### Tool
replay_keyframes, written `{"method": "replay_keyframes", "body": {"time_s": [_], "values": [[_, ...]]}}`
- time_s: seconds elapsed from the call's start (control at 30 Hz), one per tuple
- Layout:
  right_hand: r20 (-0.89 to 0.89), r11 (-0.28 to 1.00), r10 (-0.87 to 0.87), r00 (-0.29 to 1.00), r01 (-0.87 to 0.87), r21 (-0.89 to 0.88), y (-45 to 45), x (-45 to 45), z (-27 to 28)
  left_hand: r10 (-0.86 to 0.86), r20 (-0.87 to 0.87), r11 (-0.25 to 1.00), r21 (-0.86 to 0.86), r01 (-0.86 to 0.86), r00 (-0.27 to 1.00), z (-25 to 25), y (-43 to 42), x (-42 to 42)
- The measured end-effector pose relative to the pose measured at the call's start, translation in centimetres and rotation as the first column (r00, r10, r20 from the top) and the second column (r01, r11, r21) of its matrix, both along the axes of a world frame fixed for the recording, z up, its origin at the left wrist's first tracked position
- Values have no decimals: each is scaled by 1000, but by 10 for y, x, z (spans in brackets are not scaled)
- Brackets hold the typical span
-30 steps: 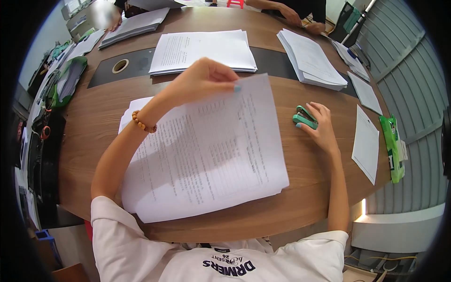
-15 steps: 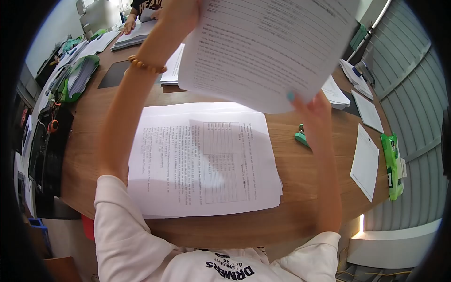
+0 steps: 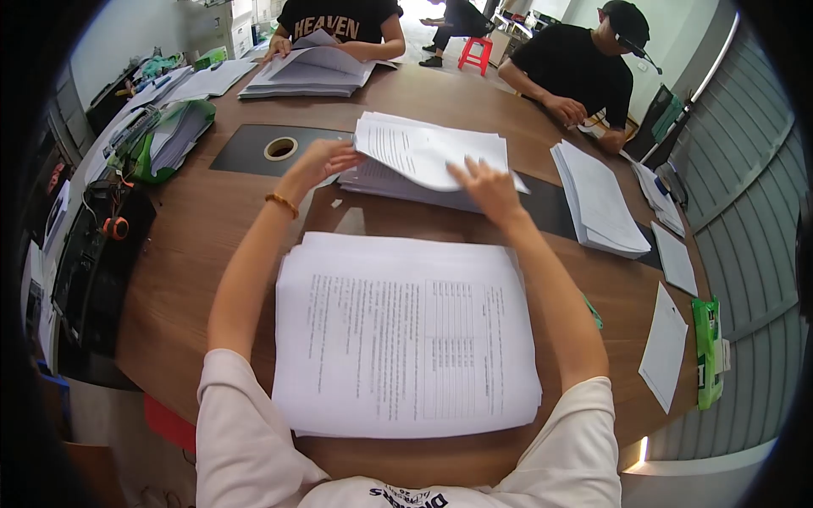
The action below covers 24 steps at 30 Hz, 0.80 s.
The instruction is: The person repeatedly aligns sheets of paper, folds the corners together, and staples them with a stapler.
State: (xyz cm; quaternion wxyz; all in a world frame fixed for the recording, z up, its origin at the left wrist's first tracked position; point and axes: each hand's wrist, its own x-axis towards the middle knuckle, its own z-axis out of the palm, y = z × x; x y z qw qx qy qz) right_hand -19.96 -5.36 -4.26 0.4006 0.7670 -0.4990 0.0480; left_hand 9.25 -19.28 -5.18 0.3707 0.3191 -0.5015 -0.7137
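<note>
Straight ahead, at twelve o'clock, I see a curling sheet [image 3: 440, 157] over a paper stack [image 3: 377, 181]. At eleven, my left hand [image 3: 332, 159] holds its left edge; at one, my right hand [image 3: 487, 188] spreads its fingers against the near side. Toward six, a wide pile [image 3: 406, 347] lies on the table [image 3: 195, 279].

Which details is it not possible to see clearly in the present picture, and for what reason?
- Head view: print on the near paper stack, too small to read.
- Head view: green object, mostly hidden by the right forearm.
- Head view: right hand, fingers blurred; its hold on the lifted sheet is unclear.
- Head view: shirt lettering, cut off by the bottom edge.
</note>
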Motion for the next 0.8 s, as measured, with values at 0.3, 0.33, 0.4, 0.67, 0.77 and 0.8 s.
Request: {"method": "replay_keyframes", "body": {"time_s": [0.3, 0.33, 0.4, 0.67, 0.77, 0.8], "values": [[45, 957, -151, 988, 135, 258, 1, 14, -9, 324, 306, 867, -476, -151, 895, -4, -11, -15], [70, 907, -213, 975, 170, 384, 2, 16, -4, 387, 314, 839, -510, -190, 867, -5, -15, -17], [134, 874, -211, 968, 126, 469, 1, 13, 8, 440, 324, 812, -542, -217, 837, -6, -19, -20], [831, 839, -233, 505, -328, 435, 92, -22, 67, 591, 429, 516, -852, 89, 683, 24, 33, -13], [854, 822, -490, 175, -234, 520, 145, -26, 55, 238, 511, 510, -790, 342, 826, 61, 124, -38], [874, 846, -482, 65, -225, 484, 159, -23, 47, 186, 556, 470, -774, 423, 810, 65, 151, -48]]}}
